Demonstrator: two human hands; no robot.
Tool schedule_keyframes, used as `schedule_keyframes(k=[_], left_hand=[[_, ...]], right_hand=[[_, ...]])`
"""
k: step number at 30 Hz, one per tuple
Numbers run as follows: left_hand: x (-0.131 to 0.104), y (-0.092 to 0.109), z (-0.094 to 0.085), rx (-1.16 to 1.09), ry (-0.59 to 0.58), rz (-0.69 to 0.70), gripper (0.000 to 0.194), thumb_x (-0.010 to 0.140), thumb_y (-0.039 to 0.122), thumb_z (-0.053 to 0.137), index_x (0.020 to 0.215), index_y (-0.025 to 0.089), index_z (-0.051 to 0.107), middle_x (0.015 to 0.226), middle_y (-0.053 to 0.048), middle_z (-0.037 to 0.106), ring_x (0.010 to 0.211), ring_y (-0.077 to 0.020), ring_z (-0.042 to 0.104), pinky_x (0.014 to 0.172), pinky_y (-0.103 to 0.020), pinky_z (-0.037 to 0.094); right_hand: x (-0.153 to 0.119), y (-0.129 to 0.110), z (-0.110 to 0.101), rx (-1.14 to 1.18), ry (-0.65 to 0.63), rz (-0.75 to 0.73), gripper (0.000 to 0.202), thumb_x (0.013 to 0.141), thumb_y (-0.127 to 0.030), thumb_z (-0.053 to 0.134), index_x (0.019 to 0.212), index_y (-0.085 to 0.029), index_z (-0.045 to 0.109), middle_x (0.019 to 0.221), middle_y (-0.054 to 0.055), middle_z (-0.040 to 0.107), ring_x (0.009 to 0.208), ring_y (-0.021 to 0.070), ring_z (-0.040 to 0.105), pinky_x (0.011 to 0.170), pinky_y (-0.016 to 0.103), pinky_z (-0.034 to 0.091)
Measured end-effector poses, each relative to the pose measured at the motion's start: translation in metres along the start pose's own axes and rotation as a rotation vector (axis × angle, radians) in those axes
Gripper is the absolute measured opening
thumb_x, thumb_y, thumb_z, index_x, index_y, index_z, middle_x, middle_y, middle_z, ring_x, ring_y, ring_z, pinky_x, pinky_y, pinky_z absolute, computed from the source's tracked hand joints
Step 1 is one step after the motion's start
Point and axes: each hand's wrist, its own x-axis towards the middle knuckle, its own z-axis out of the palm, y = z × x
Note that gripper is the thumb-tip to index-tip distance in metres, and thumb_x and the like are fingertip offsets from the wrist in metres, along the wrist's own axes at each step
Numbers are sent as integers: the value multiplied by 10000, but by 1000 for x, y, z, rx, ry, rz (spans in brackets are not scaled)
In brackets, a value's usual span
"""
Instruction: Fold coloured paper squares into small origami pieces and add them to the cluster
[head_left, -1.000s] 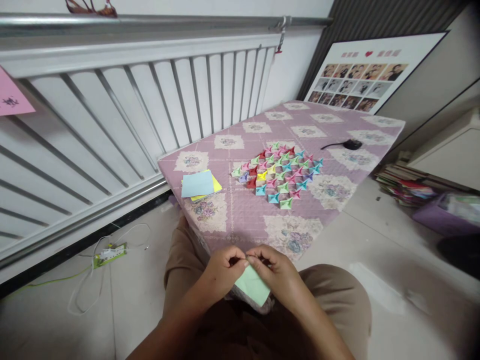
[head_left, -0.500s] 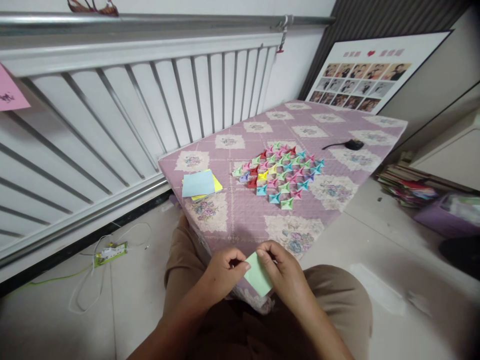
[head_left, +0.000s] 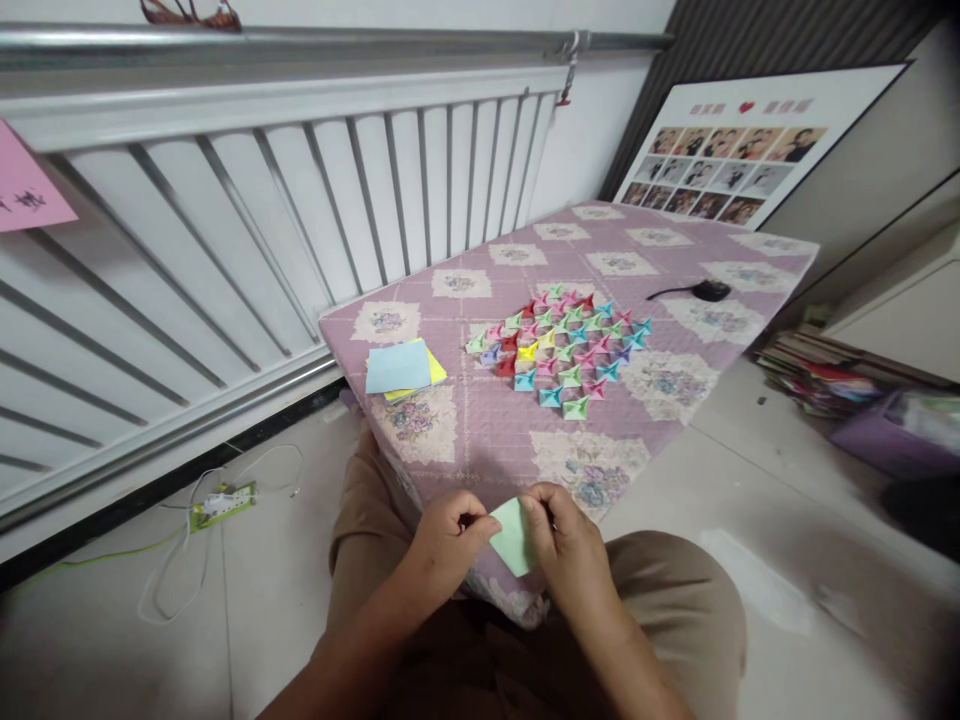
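Observation:
A pale green square of paper is held between my two hands, over the near corner of the table. My left hand pinches its left corner between thumb and fingers. On the other side, my right hand grips the right edge, thumb on top, and its fingers hide part of the sheet. Farther back, several small folded paper pieces in green, pink, red, blue, yellow and purple stand in rows. To their left lies a stack of loose paper squares, light blue on top with yellow beneath.
A purple flowered cloth covers the table, and a black object with a cord lies at its right. A white radiator runs along the left. On the floor are a power strip and a purple bin.
The green paper has turned slightly and its lower corner sits a little higher. My right hand has shifted slightly on its edge; both hands keep hold.

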Motion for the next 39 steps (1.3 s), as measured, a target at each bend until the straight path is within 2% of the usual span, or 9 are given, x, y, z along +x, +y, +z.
schedule_keyframes(k=[3, 9, 19, 27, 34, 39], left_hand=[[-1, -2, 1, -86, 5, -23, 133, 760, 280, 560, 684, 173, 540, 649, 32, 500, 636, -118, 439, 604, -234, 342], [-3, -11, 10, -337, -120, -78, 145, 778, 305, 560, 738, 169, 530, 655, 28, 547, 626, -110, 461, 612, -226, 353], [-4, -2, 14, -156, -65, -68, 170, 772, 285, 534, 660, 179, 462, 600, 45, 466, 591, -104, 410, 594, -229, 332], [-6, -3, 25, -210, -146, -76, 40, 726, 191, 551, 723, 154, 564, 659, 20, 522, 605, -100, 431, 584, -214, 341], [-7, -8, 32, -173, -95, -47, 46, 702, 120, 547, 722, 160, 553, 658, 26, 525, 606, -101, 448, 609, -215, 366], [-8, -11, 35, -215, -135, -66, 33, 721, 147, 567, 752, 153, 578, 661, 18, 543, 610, -105, 466, 602, -217, 363]], right_hand=[[0, 2, 0, -1, 28, 17, 198, 902, -372, 416, 803, -232, 513, 697, -5, 593, 613, 149, 550, 604, 257, 421], [1, 7, -2, 58, 82, 102, 231, 899, -417, 426, 806, -230, 525, 681, -12, 566, 599, 147, 516, 575, 255, 411], [1, 13, 3, 106, 137, 172, 242, 887, -433, 445, 803, -222, 529, 668, -18, 540, 582, 140, 479, 556, 252, 395], [2, 18, 4, 169, 150, 220, 262, 892, -456, 445, 801, -221, 517, 657, -24, 520, 576, 134, 467, 525, 243, 381], [2, 20, 6, 203, 170, 240, 265, 893, -460, 446, 794, -221, 505, 644, -25, 495, 570, 133, 448, 520, 243, 375], [5, 20, 6, 238, 161, 247, 272, 891, -475, 451, 801, -223, 499, 671, -22, 498, 595, 136, 459, 531, 243, 379]])
